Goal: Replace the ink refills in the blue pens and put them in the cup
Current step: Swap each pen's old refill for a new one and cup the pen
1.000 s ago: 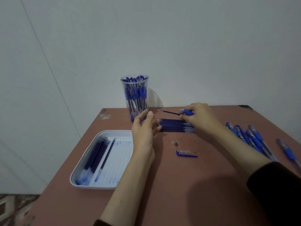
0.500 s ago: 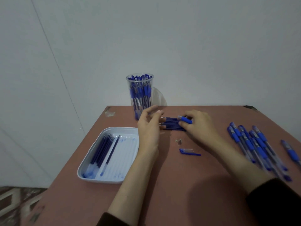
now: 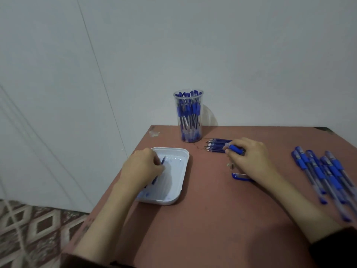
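My left hand (image 3: 142, 168) is over the white tray (image 3: 179, 182), fingers pinched on a thin blue refill (image 3: 163, 160) whose tip sticks up past my fingers. My right hand (image 3: 248, 157) rests on the table, shut on a blue pen barrel (image 3: 233, 147), right beside a row of new refills (image 3: 216, 145). A clear cup (image 3: 189, 118) packed with blue pens stands at the table's back edge. A blue pen cap (image 3: 239, 176) and a small spring (image 3: 229, 165) lie just under my right hand.
Several blue pens (image 3: 324, 171) lie in a loose group at the right side of the brown table (image 3: 202, 229). The table's left edge runs close past the tray, with patterned floor (image 3: 29, 229) below. A white wall stands behind the cup.
My left hand has moved from the refill row left to the tray, carrying a refill. My right hand stays by the refill row with the barrel. The view has shifted left.
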Motion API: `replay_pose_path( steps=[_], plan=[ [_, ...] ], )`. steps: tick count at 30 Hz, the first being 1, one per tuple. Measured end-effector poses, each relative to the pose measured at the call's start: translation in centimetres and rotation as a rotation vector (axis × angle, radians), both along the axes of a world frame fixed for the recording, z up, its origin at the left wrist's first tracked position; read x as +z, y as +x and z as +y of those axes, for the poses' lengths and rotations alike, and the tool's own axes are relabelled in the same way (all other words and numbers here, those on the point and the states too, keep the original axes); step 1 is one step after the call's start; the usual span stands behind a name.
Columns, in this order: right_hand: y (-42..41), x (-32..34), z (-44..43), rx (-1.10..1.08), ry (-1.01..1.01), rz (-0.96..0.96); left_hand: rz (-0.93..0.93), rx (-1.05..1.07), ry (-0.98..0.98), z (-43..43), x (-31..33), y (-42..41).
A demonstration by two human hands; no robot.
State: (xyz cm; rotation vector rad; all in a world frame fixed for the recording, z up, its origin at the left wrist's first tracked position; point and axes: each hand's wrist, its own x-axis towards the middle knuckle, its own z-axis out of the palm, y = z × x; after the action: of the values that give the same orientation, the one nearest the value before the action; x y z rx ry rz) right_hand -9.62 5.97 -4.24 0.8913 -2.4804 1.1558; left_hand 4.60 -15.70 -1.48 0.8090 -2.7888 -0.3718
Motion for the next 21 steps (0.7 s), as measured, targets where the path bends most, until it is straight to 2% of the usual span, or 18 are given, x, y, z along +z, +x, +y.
replay_pose_path(
  steps=[2,8,11,13,15,18,21],
  plan=[
    [-0.2,0.0,0.1,-0.025,0.012,0.013,-0.061,0.012,-0.059,0.2,-0.3,0.1],
    [-0.2,0.0,0.3,-0.04,0.033,0.02,-0.083,0.06,-0.085,0.4,-0.7,-0.7],
    [-0.2,0.2,0.4,-0.043,0.032,0.026,0.042,0.036,-0.026,0.7,0.3,-1.0],
    [-0.2,0.3,0.5,-0.054,0.034,0.03,0.267,-0.059,0.263,1.2,1.6,-1.4],
    [-0.1,0.5,0.5,-0.059,0.032,0.015,0.473,-0.162,0.699,2.6,2.6,-2.4],
    [-0.1,0.6,0.6,-0.037,0.024,-0.033,0.586,-0.277,1.208,5.1,2.7,-4.6],
    [-0.2,0.6,0.8,-0.03,0.011,-0.049,0.684,-0.252,1.529,7.0,1.6,-6.9]
  ],
)
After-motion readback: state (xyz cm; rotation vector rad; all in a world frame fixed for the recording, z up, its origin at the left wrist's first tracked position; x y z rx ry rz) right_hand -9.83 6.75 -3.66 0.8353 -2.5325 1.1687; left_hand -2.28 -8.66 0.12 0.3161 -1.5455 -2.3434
